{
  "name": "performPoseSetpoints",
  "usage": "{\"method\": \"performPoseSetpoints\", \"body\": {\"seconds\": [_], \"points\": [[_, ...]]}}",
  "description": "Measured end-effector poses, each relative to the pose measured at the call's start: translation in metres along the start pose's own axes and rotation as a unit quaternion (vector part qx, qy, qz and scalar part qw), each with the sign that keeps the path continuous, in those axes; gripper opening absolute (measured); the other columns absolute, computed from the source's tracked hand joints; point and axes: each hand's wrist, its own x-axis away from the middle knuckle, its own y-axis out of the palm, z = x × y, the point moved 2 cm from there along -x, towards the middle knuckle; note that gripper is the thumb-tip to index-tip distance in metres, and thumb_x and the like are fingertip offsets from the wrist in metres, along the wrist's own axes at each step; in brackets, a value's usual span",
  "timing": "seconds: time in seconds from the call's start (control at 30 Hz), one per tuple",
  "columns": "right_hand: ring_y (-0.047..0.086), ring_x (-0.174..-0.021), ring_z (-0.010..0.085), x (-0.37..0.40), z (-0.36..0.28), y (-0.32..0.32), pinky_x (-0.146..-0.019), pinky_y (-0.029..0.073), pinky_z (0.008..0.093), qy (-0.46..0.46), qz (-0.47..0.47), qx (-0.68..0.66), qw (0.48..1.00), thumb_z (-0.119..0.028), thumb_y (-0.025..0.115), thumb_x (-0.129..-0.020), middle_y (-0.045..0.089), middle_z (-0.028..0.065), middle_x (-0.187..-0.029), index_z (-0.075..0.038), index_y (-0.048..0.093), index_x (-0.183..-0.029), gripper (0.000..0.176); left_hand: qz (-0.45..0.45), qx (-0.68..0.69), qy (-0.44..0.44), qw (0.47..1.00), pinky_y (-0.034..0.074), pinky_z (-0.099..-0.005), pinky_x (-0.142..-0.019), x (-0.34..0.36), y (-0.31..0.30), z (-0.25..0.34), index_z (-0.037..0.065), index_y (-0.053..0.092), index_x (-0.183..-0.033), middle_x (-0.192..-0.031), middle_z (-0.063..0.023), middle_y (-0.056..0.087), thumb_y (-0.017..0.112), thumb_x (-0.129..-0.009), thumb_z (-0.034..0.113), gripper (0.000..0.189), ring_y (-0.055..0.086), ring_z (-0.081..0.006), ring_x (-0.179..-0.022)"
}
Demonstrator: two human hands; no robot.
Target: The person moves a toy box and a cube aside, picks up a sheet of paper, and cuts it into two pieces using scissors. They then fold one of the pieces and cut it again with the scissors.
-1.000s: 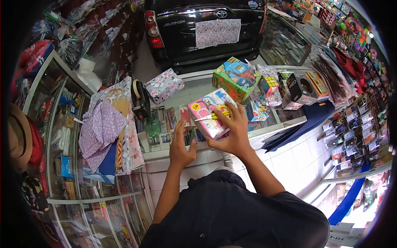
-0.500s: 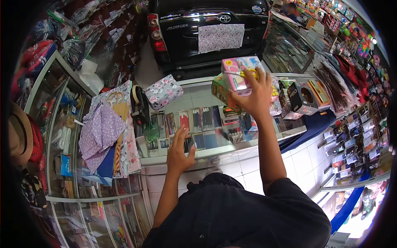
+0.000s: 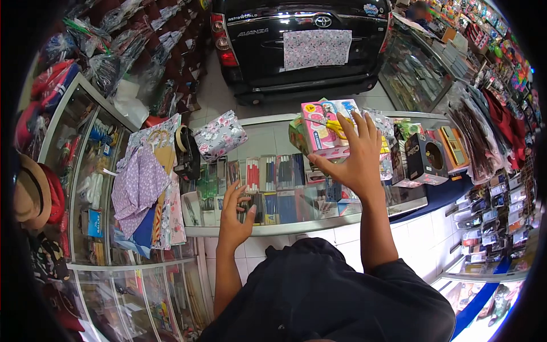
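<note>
My right hand (image 3: 356, 151) is spread over a pink and white box (image 3: 319, 128), its fingers over yellow-handled scissors (image 3: 335, 126) that lie on the box's top. Whether the fingertips touch the scissors is hard to tell. Under my left hand (image 3: 235, 219) is the glass counter (image 3: 262, 229); its fingers are apart and hold nothing. Red pens (image 3: 252, 174) and dark pens show through the glass beyond it. A green box (image 3: 297, 134) is partly hidden behind the pink one. To the left sits a flower-patterned wrapped package (image 3: 221, 135).
A black tape dispenser (image 3: 187, 151) and folded purple cloth (image 3: 139, 185) are at the left. Dark boxes (image 3: 427, 157) stand on the right of the counter. Beyond it is a black car (image 3: 302, 57). A straw hat (image 3: 31, 191) hangs at the far left.
The pink box now rests lower, at the counter, with my right hand's fingers spread above it. My left hand has shifted slightly left and down. The view has moved a little.
</note>
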Motion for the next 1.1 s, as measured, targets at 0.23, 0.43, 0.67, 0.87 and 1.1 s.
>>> {"method": "performPoseSetpoints", "body": {"seconds": [0.23, 0.43, 0.67, 0.87, 1.1], "points": [[0.033, -0.147, 0.0566, 0.024, -0.057, -0.018, -0.114, 0.033, 0.066, -0.107, -0.001, -0.22, 0.969, -0.034, 0.087, -0.074, 0.051, 0.0259, -0.148, -0.005, 0.067, -0.131, 0.067, 0.031, 0.074, 0.11, 0.991, 0.055, -0.037, -0.096, -0.02, 0.021, 0.075, 0.004, 0.052, -0.146, -0.158, -0.0184, 0.045, 0.071, -0.091, 0.005, 0.058, 0.064, -0.0281, -0.123], [0.037, -0.146, 0.0562, 0.056, -0.071, 0.025, -0.114, 0.038, 0.061, -0.162, -0.107, -0.368, 0.909, -0.023, 0.083, -0.078, 0.054, 0.0258, -0.145, -0.004, 0.07, -0.122, 0.049, 0.02, 0.072, 0.073, 0.994, 0.054, -0.0379, -0.101, -0.005, 0.045, 0.078, 0.005, 0.053, -0.147, -0.158, -0.0187, 0.046, 0.072, -0.087, -0.001, 0.063, 0.058, -0.0325, -0.132], [0.047, -0.138, 0.05, 0.064, -0.084, 0.058, -0.112, 0.042, 0.0576, -0.128, -0.16, -0.443, 0.873, -0.011, 0.081, -0.078, 0.061, 0.0219, -0.133, -0.002, 0.069, -0.119, 0.044, 0.016, 0.035, -0.012, 0.999, 0.054, -0.0363, -0.1, 0.014, 0.03, 0.07, 0.003, 0.049, -0.151, -0.159, -0.0169, 0.044, 0.065, -0.085, -0.01, 0.069, 0.06, -0.0267, -0.131], [0.056, -0.124, 0.044, 0.054, -0.106, 0.09, -0.106, 0.046, 0.0515, -0.118, -0.169, -0.441, 0.873, -0.009, 0.08, -0.079, 0.062, 0.0216, -0.124, 0.0, 0.065, -0.123, 0.047, 0.059, 0.038, -0.055, 0.996, 0.054, -0.0379, -0.099, 0.026, -0.01, 0.038, 0.004, 0.047, -0.151, -0.16, -0.0164, 0.043, 0.064, -0.086, -0.011, 0.069, 0.062, -0.0275, -0.13], [0.059, -0.118, 0.0438, -0.027, -0.149, 0.145, -0.099, 0.05, 0.048, -0.101, -0.134, -0.269, 0.949, -0.029, 0.082, -0.08, 0.062, 0.025, -0.125, 0.0, 0.055, -0.139, 0.071, 0.099, 0.017, -0.027, 0.995, 0.054, -0.0375, -0.096, 0.008, -0.084, -0.003, 0.005, 0.045, -0.152, -0.16, -0.0153, 0.043, 0.067, -0.087, -0.005, 0.069, 0.061, -0.0268, -0.129]]}}
